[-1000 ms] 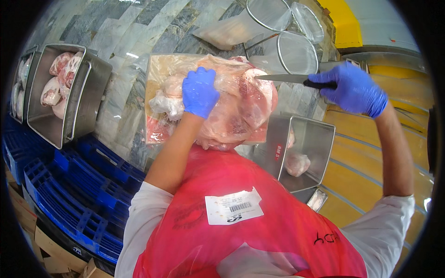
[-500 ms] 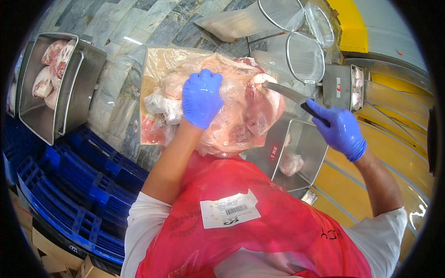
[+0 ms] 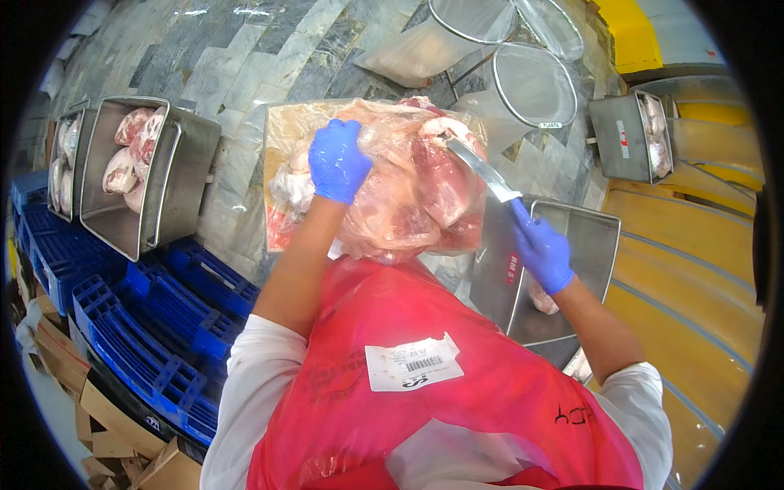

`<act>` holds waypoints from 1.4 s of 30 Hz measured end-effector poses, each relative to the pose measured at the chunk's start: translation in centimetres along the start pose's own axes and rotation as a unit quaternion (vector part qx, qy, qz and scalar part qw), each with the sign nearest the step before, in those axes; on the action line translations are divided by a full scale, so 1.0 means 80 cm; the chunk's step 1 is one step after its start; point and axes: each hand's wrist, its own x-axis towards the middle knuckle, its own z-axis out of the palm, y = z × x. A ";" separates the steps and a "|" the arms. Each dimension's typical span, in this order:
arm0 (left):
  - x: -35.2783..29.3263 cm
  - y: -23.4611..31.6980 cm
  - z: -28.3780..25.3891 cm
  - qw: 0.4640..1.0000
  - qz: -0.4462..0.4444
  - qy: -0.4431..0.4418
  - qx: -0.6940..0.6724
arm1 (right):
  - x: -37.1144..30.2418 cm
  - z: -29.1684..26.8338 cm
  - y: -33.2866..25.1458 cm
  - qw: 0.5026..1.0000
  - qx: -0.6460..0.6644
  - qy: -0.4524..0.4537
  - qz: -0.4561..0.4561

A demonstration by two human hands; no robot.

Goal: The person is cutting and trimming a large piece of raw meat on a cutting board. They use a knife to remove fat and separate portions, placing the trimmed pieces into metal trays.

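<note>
My left hand point(image 3: 338, 161) lay spread on the big piece of raw meat point(image 3: 416, 192), fingers apart and pressing through the clear plastic wrap point(image 3: 384, 212) that covered it. The meat sat on the cutting board point(image 3: 282, 131) in the middle of the stone-patterned table point(image 3: 245, 57), just ahead of my red apron point(image 3: 425, 408). My right hand point(image 3: 542, 253) was clamped around the handle of the knife point(image 3: 483, 170), its blade tip resting at the upper right edge of the meat.

I judged the job early to midway. The piece looked whole, with most of the wrap on it, so the cutting was largely ahead. The steel tray point(image 3: 563, 269) under my right hand held only a small bit of meat, while the tray at the left point(image 3: 139, 184) already carried several pieces.

Compared with half a second earlier, my right hand had dropped lower and closer to my body, and the blade angled more steeply up to the meat. A second ago that hand was stretched far out to the right. The left hand had barely moved.
</note>
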 end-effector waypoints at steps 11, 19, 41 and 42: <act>-0.006 -0.002 0.004 0.999 -0.007 0.025 0.022 | -0.036 0.167 -0.027 0.979 0.111 0.160 0.052; -0.006 -0.015 0.013 0.999 0.008 0.041 0.015 | -0.031 -0.035 -0.042 0.997 0.053 0.012 0.051; -0.008 -0.027 0.011 0.998 -0.004 0.040 -0.044 | 0.163 -0.199 -0.086 0.955 -0.099 -0.259 -0.099; -0.011 -0.029 0.010 0.998 -0.013 0.037 -0.044 | 0.163 -0.187 -0.084 0.953 -0.100 -0.267 -0.099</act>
